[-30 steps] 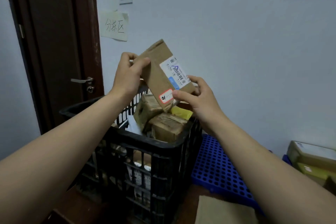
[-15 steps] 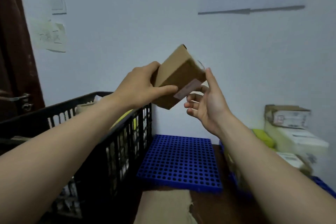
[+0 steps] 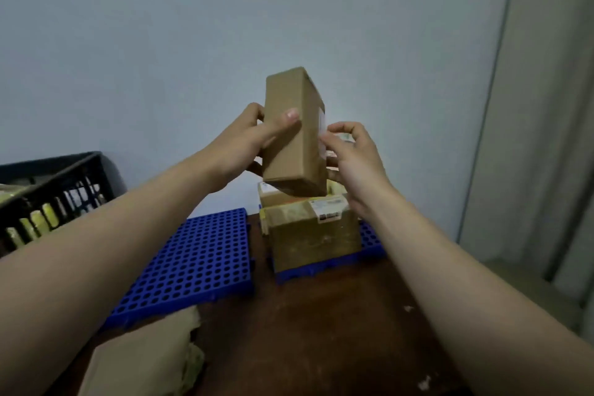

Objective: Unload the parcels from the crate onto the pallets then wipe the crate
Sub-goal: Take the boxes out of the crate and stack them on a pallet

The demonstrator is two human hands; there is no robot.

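A brown cardboard parcel (image 3: 294, 135) stands upright in the air, held between both hands above a stack of parcels (image 3: 313, 228) on the right blue pallet (image 3: 373, 243). My left hand (image 3: 247, 145) grips its left side, thumb across the front. My right hand (image 3: 352, 157) touches its right side near the white label. The black crate (image 3: 54, 190) is at the left edge with parcels still inside. A second blue pallet (image 3: 196, 260) lies bare between crate and stack.
A torn piece of brown cardboard (image 3: 144, 360) lies on the dark wooden surface (image 3: 321, 331) near the front. A pale wall is behind, and a grey vertical panel (image 3: 546, 106) stands at the right.
The view has swung right, away from the crate. The parcel lifted out of the crate has travelled right and turned upright, and now hangs over the stacked parcels on the right pallet.
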